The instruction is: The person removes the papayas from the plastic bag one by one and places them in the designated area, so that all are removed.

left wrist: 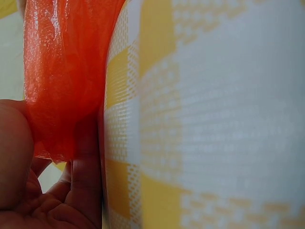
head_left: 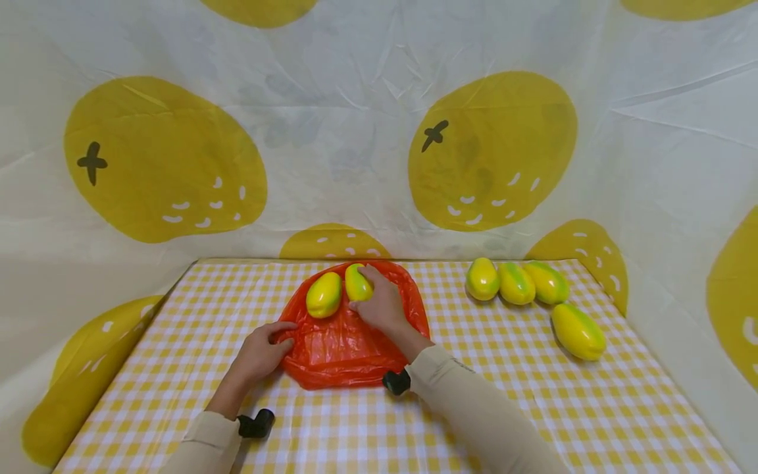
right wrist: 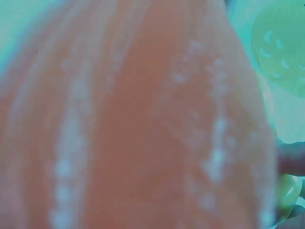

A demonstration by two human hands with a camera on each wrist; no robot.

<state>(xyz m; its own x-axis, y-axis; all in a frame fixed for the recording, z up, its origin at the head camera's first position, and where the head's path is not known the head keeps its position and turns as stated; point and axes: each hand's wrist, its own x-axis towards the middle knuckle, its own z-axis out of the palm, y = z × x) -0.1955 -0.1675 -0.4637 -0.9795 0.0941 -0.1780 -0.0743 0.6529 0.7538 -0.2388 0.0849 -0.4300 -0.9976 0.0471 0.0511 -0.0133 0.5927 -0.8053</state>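
Observation:
A red plastic bag (head_left: 355, 342) lies spread open on the table, and one yellow-green papaya (head_left: 324, 295) rests inside it on the left. My right hand (head_left: 383, 304) grips a second papaya (head_left: 358, 282) just beside that one, within the bag's far part. At the bag's left edge, my left hand (head_left: 260, 352) holds the rim. The left wrist view has the red film between the thumb (left wrist: 14, 152) and the fingers (left wrist: 86, 176). Blurred red film fills most of the right wrist view, so only a sliver of the held papaya (right wrist: 287, 193) and a finger show there.
Several more papayas lie on the table's right side: a row of three at the back, including the middle one (head_left: 516, 284), and one (head_left: 578, 332) nearer. A yellow-and-white checked cloth (head_left: 491, 368) covers the table. Fruit-printed sheeting (head_left: 337, 145) hangs behind and at both sides.

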